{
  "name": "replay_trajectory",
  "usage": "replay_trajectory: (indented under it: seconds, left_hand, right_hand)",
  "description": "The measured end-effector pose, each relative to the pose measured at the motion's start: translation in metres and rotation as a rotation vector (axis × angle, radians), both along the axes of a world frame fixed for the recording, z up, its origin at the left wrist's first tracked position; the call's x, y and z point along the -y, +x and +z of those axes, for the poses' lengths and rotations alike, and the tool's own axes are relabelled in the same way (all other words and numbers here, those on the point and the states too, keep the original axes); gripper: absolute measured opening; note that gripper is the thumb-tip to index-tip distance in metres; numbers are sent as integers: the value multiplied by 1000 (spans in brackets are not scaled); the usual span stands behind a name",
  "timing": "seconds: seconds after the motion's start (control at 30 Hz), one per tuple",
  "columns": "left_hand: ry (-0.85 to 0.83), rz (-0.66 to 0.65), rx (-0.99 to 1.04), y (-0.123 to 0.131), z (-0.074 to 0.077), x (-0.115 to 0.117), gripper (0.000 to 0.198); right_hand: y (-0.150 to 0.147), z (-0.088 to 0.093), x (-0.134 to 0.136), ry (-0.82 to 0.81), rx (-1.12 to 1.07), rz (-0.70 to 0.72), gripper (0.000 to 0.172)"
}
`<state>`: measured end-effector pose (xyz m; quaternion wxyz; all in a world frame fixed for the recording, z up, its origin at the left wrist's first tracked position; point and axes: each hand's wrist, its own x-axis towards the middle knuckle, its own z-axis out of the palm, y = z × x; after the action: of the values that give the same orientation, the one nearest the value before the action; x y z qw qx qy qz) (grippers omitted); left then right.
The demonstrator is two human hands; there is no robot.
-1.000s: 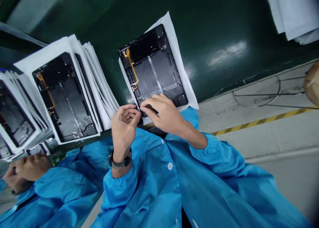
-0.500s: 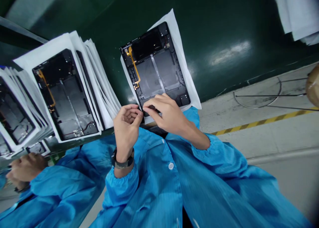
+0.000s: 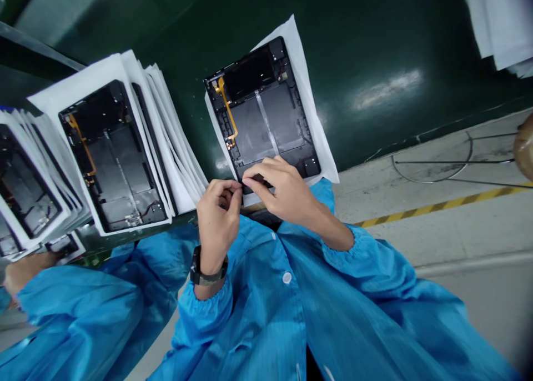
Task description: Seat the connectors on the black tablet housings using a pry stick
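Note:
An opened tablet back shell (image 3: 262, 114) with an orange flex cable lies on a white foam sheet (image 3: 310, 114) on the green conveyor belt. My right hand (image 3: 283, 189) rests on its near edge, fingers pinched on a small dark strip (image 3: 256, 180). My left hand (image 3: 219, 214), watch on the wrist, is curled beside it, fingertips meeting the same strip at the shell's near left corner. Both sleeves are blue.
To the left stands a fanned stack of similar shells on foam sheets (image 3: 112, 148), with more further left (image 3: 25, 192). A co-worker's blue sleeve (image 3: 75, 309) is at lower left. White sheets (image 3: 499, 20) lie top right. The concrete floor has a yellow striped line (image 3: 437, 206).
Both hands have stayed on the shell's near edge; my left fingers have curled tighter toward the strip. The view has drifted slightly, and the co-worker's hand has slid out at lower left.

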<state>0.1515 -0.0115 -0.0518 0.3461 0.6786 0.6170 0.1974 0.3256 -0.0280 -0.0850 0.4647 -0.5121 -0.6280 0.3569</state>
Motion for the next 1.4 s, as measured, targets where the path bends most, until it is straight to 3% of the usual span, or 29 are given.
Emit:
replay_trajectory:
  seconds: [0.47,1.0,1.4]
  left_hand:
    - [78,-162,-89,4,6,-6,6]
    - [-210,186,227,1,5,-5,24]
    - [-257,225,321,-1,0,-11,28]
  right_hand:
    - [4,2,2,-20,-102,-40,15]
    - [-1,3,-1,-35,-34,20,18]
    - [-8,-4,-5,-40,56,33,22]
